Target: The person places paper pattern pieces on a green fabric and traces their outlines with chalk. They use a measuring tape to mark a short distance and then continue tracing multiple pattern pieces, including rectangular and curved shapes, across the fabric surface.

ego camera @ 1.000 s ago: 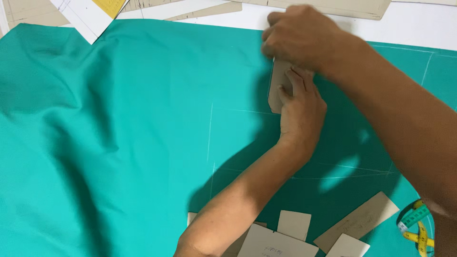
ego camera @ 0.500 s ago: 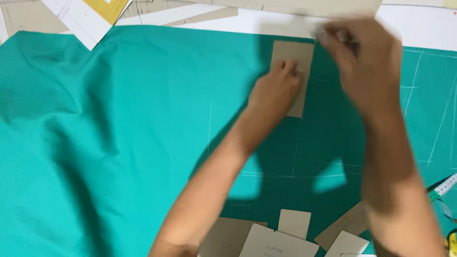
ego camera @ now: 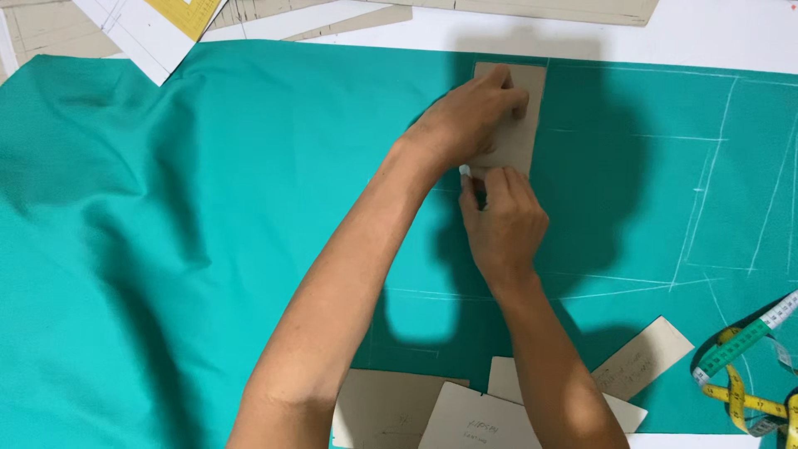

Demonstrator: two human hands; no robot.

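Observation:
A teal fabric [ego camera: 208, 216] lies spread over the table, with white chalk lines [ego camera: 706, 191] drawn on its right part. A small tan cardboard pattern piece [ego camera: 525, 100] rests on the fabric near its far edge. My left hand [ego camera: 470, 120] presses flat on that piece. Just below it, my right hand [ego camera: 501, 220] pinches a small white chalk [ego camera: 465, 170] whose tip touches the fabric at the piece's lower left corner.
Several more tan cardboard pieces [ego camera: 640, 357] lie at the near edge, between and beside my forearms. A yellow and green tape measure [ego camera: 748, 374] coils at the bottom right. Paper patterns and a yellow ruler [ego camera: 179, 12] lie along the far edge.
My right hand came down from above the cardboard piece to its lower left corner, holding the chalk. My left hand stays pressed on the piece, which sits a little farther right in view.

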